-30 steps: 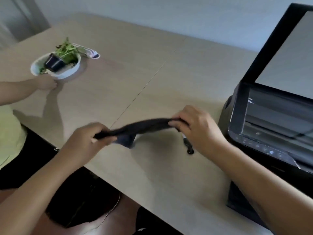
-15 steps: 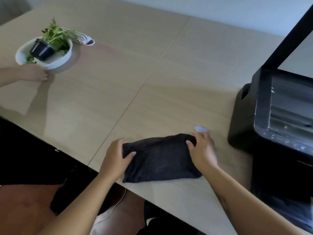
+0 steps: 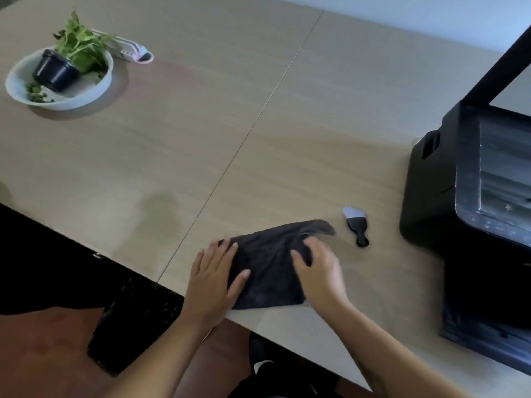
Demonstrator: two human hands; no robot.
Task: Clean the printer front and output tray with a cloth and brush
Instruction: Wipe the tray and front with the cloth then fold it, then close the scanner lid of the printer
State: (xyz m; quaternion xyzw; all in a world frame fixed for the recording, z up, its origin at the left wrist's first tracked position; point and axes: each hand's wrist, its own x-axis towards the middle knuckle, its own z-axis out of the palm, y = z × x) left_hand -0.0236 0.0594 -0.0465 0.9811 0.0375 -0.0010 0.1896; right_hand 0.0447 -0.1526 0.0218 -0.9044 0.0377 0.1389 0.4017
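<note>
Preparing cloth on table edge | left hand flat, open, pinning it | right hand fingers curled into its folds | brush just beside, untouched | printer well apart at right | progress: front and tray wiping apparently not begun

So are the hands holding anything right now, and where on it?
Left hand presses flat on the cloth's left edge; right hand bunches its upper right part.
</note>
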